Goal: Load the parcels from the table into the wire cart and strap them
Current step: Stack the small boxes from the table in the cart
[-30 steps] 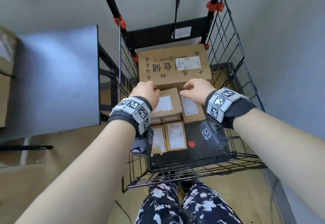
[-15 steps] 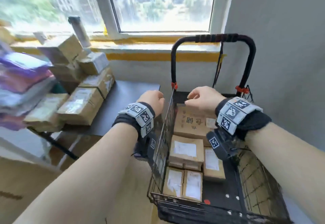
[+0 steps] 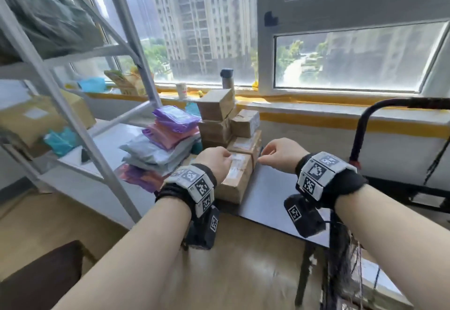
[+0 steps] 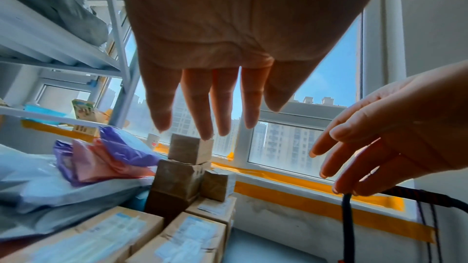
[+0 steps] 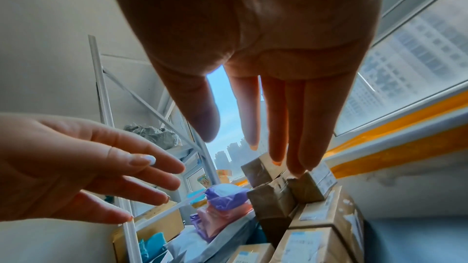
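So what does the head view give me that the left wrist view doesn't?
Only the head view shows the wrist bands, the table's bare top and the flask on the sill. Only the left wrist view shows the palm side: the left hand's fingers straight and spread, the right hand open too, holding nothing. Both show the stacked cardboard parcels, the purple and pink mailers and the cart handle.
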`<action>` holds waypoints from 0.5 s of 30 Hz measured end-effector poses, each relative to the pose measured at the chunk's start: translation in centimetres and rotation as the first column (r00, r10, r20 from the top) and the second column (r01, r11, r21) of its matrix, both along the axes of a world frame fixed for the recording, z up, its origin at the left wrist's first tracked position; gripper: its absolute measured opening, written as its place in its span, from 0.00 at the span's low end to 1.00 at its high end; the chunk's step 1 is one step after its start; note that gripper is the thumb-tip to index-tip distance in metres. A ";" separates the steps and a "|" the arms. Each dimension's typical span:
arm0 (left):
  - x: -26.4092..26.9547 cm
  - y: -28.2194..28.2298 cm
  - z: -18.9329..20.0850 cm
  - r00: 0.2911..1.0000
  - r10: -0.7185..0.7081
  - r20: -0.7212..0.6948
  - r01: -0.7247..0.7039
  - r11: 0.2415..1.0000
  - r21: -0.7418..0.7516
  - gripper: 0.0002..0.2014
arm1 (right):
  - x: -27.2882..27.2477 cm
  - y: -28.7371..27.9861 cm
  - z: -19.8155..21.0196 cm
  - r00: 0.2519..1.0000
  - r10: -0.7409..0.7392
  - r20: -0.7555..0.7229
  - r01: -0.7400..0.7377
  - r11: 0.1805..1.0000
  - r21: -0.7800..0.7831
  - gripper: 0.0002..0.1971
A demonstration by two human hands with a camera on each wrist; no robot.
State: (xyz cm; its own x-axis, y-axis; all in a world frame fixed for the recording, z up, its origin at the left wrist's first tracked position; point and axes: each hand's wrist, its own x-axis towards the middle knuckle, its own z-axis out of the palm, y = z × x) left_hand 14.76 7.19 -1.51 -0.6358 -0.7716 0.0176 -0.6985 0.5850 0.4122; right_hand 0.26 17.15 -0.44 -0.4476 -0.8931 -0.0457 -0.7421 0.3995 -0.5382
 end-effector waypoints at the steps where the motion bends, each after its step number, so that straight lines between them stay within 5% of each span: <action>1: 1.3 -1.4 -0.1 1.000 0.005 -0.005 -0.005 1.000 0.006 0.17 | 1.2 -1.3 -0.3 1.000 -0.004 0.010 0.004 1.000 0.015 0.15; 7: 5.3 -7.8 -2.7 0.999 0.019 0.045 -0.022 0.997 0.069 0.17 | 4.4 -7.0 -3.0 0.998 -0.043 0.052 0.038 0.995 0.094 0.17; 15: 4.0 -15.1 -8.4 0.987 0.051 0.155 -0.075 0.985 0.153 0.22 | 2.6 -13.8 -9.0 0.985 -0.132 0.112 0.111 0.978 0.174 0.18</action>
State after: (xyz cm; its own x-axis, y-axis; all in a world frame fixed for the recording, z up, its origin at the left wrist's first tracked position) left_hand 18.76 -7.96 -9.91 -0.5722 -0.7955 -0.1994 -0.7925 0.4739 0.3839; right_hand 2.89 3.36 -9.45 -0.5338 -0.8077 -0.2505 -0.6151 0.5741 -0.5404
